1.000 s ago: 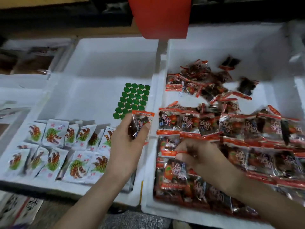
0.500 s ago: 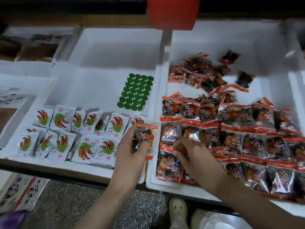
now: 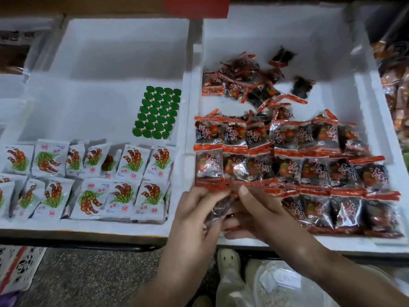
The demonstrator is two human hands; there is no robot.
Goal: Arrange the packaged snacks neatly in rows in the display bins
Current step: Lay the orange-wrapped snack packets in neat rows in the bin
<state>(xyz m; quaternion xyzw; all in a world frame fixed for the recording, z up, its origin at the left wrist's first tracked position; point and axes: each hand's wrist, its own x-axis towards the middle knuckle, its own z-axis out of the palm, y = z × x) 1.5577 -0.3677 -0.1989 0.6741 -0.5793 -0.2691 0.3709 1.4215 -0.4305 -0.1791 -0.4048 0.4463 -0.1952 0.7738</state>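
Two white foam bins stand side by side. The right bin (image 3: 367, 89) holds red-edged dark snack packets (image 3: 287, 167) laid in rows at the front, with a loose heap of the same packets (image 3: 245, 85) at the back. Over that bin's front left corner my left hand (image 3: 194, 213) grips one clear dark packet (image 3: 218, 210). My right hand (image 3: 254, 209) meets it there, its fingers curled on the same packet and the row's edge. The left bin (image 3: 110, 63) holds two rows of white packets (image 3: 93, 180) printed with brown pods.
A green dotted sheet (image 3: 158, 113) lies in the left bin's back right. More bins with snacks stand at the far left (image 3: 13, 54) and far right (image 3: 396, 89). A red sign (image 3: 197, 5) hangs above. Below the bins' edge are the floor, a shoe (image 3: 229, 260) and a plastic bag (image 3: 283, 282).
My left hand has carried its packet right, from over the divider to the right bin's front left corner, where both hands now meet. The camera has tilted down.
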